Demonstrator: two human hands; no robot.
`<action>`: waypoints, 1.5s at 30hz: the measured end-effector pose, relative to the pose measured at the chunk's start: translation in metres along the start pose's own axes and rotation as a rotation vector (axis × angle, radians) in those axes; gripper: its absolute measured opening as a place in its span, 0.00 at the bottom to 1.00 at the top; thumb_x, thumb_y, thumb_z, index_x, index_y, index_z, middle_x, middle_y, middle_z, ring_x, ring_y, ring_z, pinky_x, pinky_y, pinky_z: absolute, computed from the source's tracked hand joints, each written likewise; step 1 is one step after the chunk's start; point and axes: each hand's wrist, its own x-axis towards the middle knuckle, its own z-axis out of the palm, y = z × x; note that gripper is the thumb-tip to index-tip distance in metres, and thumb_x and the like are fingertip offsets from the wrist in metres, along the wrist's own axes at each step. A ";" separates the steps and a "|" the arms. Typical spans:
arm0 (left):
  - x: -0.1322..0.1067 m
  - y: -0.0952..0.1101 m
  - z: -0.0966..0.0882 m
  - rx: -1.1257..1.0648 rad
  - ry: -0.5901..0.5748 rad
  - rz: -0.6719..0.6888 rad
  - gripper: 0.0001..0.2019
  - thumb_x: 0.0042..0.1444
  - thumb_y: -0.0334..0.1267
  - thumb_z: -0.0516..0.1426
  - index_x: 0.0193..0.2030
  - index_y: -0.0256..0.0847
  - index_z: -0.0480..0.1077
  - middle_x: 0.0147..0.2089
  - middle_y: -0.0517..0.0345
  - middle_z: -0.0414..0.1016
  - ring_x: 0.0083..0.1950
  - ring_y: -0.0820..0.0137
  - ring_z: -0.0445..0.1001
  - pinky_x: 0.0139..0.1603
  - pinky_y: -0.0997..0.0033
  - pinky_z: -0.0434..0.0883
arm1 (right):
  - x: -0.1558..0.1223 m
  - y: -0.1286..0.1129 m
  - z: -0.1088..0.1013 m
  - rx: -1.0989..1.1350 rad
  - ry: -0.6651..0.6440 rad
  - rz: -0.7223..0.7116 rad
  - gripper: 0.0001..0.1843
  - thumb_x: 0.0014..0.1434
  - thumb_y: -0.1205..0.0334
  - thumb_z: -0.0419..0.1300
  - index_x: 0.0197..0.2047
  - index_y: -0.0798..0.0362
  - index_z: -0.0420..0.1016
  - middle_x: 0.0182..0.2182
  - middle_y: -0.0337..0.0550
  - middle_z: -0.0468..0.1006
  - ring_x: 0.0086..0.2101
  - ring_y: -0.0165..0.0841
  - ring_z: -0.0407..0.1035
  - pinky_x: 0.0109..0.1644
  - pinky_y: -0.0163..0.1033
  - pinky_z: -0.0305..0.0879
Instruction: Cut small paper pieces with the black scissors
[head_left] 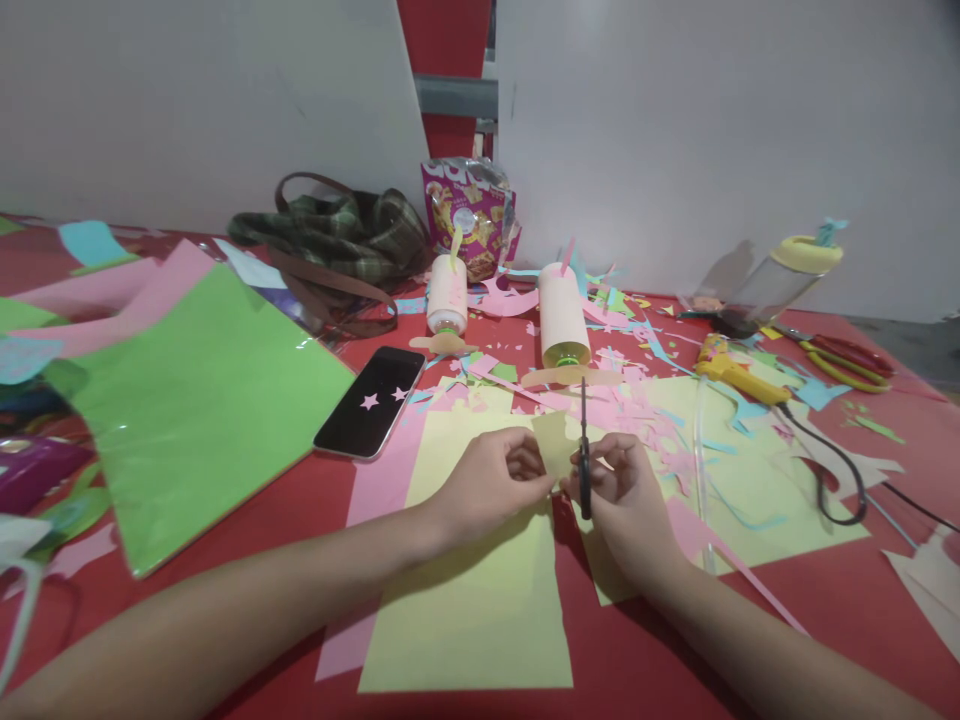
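Paper scraps (637,400) around both hands (559,480)

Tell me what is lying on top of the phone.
Two small pink paper stars lie on the dark screen of the phone. The table under the phone is covered, so anything beneath it cannot be seen.

Even indoor light, soft shadows, wide-angle edge stretch, slight softness.

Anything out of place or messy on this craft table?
Yes: a phone lies among the paper scraps with two pink stars on its screen. The left hand holds yellow paper; the right hand holds scissors.
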 end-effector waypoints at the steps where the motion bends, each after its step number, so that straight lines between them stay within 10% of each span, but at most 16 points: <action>1: 0.000 0.000 0.001 -0.019 -0.006 -0.003 0.05 0.43 0.34 0.54 0.24 0.36 0.61 0.23 0.61 0.66 0.26 0.75 0.66 0.26 0.77 0.63 | 0.000 0.000 0.000 0.012 0.007 0.003 0.18 0.40 0.75 0.58 0.30 0.48 0.56 0.27 0.32 0.65 0.24 0.23 0.61 0.27 0.29 0.61; 8: -0.003 -0.003 0.009 -0.193 -0.207 -0.088 0.09 0.50 0.38 0.50 0.25 0.35 0.59 0.26 0.56 0.69 0.28 0.73 0.70 0.30 0.73 0.67 | 0.000 0.005 -0.002 0.097 0.012 0.028 0.18 0.41 0.73 0.58 0.32 0.46 0.56 0.29 0.32 0.63 0.23 0.24 0.62 0.23 0.30 0.61; 23: -0.002 -0.002 0.002 0.002 -0.109 -0.002 0.13 0.53 0.39 0.46 0.20 0.37 0.58 0.19 0.63 0.61 0.19 0.78 0.62 0.22 0.78 0.61 | -0.001 0.006 -0.002 0.162 0.010 0.039 0.17 0.44 0.71 0.59 0.33 0.46 0.57 0.27 0.31 0.64 0.26 0.24 0.62 0.31 0.32 0.60; 34: 0.012 0.011 -0.027 0.125 0.100 0.157 0.14 0.52 0.38 0.47 0.18 0.37 0.57 0.17 0.64 0.60 0.28 0.76 0.66 0.29 0.78 0.63 | -0.007 -0.002 0.001 0.062 -0.354 0.128 0.22 0.41 0.49 0.60 0.33 0.47 0.52 0.31 0.38 0.64 0.29 0.30 0.62 0.33 0.38 0.60; 45: 0.007 0.023 -0.039 0.304 -0.112 0.094 0.12 0.51 0.39 0.46 0.21 0.36 0.60 0.17 0.64 0.62 0.20 0.79 0.61 0.20 0.80 0.58 | -0.009 -0.013 0.004 0.008 -0.474 0.209 0.25 0.38 0.45 0.60 0.30 0.49 0.52 0.27 0.36 0.59 0.25 0.25 0.55 0.22 0.29 0.53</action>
